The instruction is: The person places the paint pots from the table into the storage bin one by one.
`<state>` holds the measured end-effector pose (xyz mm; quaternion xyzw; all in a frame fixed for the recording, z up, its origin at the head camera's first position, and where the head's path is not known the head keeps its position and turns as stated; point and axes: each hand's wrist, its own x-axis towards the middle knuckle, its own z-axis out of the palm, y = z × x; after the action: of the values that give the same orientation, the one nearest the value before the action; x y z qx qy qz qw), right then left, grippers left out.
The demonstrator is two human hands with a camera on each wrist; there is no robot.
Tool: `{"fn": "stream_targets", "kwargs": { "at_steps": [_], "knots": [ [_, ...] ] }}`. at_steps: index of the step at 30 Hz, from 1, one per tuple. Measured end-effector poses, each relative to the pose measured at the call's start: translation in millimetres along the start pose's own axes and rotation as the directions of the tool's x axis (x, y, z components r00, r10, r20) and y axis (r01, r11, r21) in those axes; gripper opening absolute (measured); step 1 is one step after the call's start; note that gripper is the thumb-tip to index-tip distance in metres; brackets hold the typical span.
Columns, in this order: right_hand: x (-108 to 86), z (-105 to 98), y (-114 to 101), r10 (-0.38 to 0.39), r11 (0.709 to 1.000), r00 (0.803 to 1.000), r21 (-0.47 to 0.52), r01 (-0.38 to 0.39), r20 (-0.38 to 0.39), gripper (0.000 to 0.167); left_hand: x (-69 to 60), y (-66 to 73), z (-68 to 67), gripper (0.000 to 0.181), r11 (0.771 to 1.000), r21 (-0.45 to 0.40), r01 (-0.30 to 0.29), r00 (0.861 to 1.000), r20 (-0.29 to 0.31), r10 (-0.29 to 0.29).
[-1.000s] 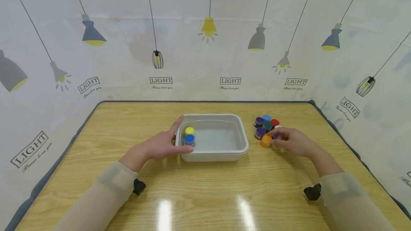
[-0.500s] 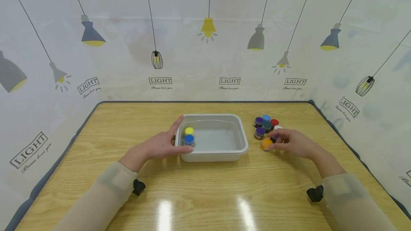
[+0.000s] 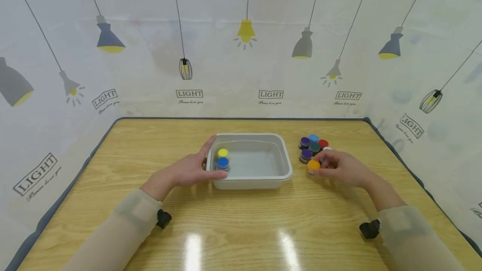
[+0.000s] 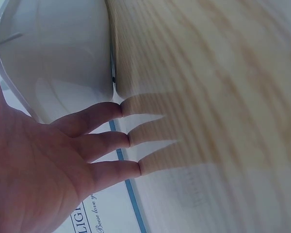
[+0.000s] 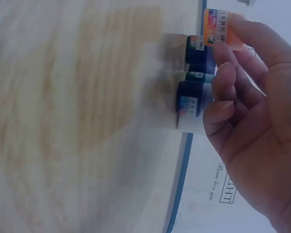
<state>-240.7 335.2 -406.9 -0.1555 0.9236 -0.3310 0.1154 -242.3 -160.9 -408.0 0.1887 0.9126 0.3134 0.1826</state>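
My right hand (image 3: 345,169) pinches an orange paint jar (image 3: 313,166) between thumb and fingertips. In the right wrist view this labelled jar (image 5: 215,28) is raised off the table, while its other fingers curl loosely. Beside it stand several jars: a purple-lidded one (image 3: 306,154), a dark green one (image 3: 314,147), a red one (image 3: 323,144) and a light blue one (image 3: 313,138). My left hand (image 3: 190,170) rests against the left end of a white plastic container (image 3: 260,178), thumb along the front rim, fingers straight. Inside sit a yellow-lidded jar (image 3: 222,153) and a blue-lidded jar (image 3: 223,163).
Both hands work over a wooden table (image 3: 241,225) with a dark blue edge. Behind it hangs a pale backdrop (image 3: 222,57) printed with lamps. Another purple-lidded jar (image 3: 304,142) stands in the group, and a white-lidded one (image 3: 327,149) is partly hidden by the right hand.
The right fingers have closed on the orange jar, which has tilted and come up from the table. My left hand and the container stay where they were.
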Motion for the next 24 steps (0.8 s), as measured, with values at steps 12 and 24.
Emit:
{"fn": "stream_targets", "kwargs": {
  "at_steps": [12,24],
  "knots": [
    [0.4,-6,-49,-0.140,0.980,0.984,0.125,0.153,-0.109,0.028,1.5,-2.0,-0.7,0.126,1.000,-0.007,0.001,1.000,-0.002,-0.001],
    [20.9,5,-92,-0.228,0.965,0.970,0.111,0.236,-0.080,0.026,1.7,-0.9,1.1,0.126,1.000,-0.009,-0.005,1.000,-0.002,0.005]
  ]
}}
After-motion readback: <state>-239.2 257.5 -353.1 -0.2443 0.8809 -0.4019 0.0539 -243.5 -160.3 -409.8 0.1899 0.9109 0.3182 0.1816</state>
